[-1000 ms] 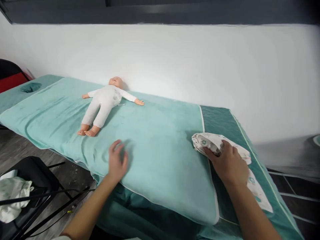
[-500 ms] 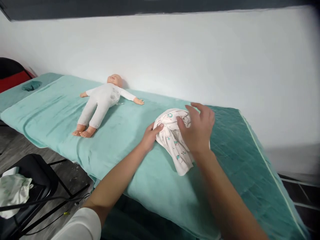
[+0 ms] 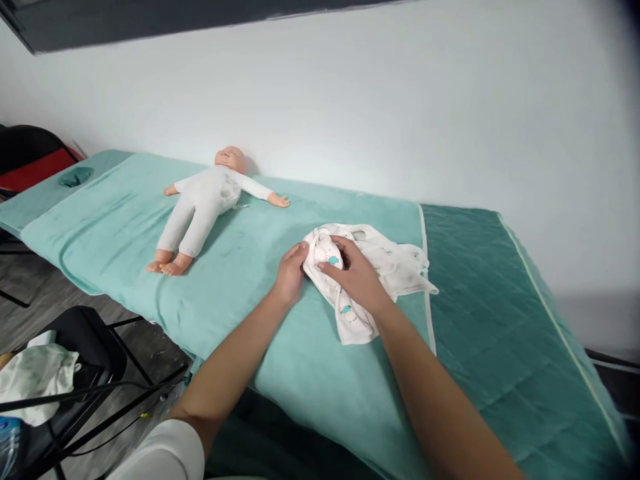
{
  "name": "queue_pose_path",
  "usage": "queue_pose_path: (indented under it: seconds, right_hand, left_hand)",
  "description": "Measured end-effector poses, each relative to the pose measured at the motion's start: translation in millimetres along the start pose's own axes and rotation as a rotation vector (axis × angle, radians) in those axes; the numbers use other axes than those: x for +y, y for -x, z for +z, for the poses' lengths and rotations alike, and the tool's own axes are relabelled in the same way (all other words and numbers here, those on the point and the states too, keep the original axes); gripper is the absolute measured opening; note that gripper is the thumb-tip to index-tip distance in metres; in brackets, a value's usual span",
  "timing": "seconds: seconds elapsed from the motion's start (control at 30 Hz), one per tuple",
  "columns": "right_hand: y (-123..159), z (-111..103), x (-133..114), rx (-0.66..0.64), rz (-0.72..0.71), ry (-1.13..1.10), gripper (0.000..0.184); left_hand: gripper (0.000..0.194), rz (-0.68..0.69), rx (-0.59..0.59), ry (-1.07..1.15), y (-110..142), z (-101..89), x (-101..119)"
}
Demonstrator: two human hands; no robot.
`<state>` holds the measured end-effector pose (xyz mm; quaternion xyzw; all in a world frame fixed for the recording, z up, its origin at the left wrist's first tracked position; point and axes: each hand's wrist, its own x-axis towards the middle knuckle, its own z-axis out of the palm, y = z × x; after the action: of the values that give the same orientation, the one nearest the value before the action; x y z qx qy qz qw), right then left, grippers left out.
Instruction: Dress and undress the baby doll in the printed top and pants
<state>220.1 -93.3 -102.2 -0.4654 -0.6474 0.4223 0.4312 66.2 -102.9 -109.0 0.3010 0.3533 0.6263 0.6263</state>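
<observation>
A white baby garment [image 3: 400, 263] with small teal and dark prints lies bunched on the bed. My left hand [image 3: 291, 275] pinches its left edge between thumb and fingers. My right hand [image 3: 359, 275] grips a gathered fold at the upper middle, with the thumb on top and the fingertips hidden in the cloth. Part of the garment hangs down toward me, and the rest spreads to the right of my right hand. On its back to the left lies a baby doll [image 3: 203, 190] with a white cloth body, arms out and feet toward me.
A light teal cover [image 3: 240, 300] spreads over the long bed, with a darker quilted part [image 3: 480, 287] at the right. The white wall [image 3: 320, 107] runs along the back. At lower left, a black chair [image 3: 95, 347] holds a patterned cloth [image 3: 40, 377]; a cable passes nearby.
My right hand has come down from above the garment and closed on a fold of it. The garment now spreads further to the right. The doll has stayed in place.
</observation>
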Motion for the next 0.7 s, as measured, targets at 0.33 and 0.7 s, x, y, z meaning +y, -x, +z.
queue_pose_path:
  seconds: [0.33,0.7]
  right_hand:
    - [6,-30,-15,0.117,0.054,-0.273,0.038]
    - [12,-18,-23,0.001,0.045,-0.179,0.080]
  left_hand:
    - [0.042,0.023,0.088,0.078,-9,-10.6,7]
    - [0.043,-0.080,-0.079,-0.072,1,-5.2,4]
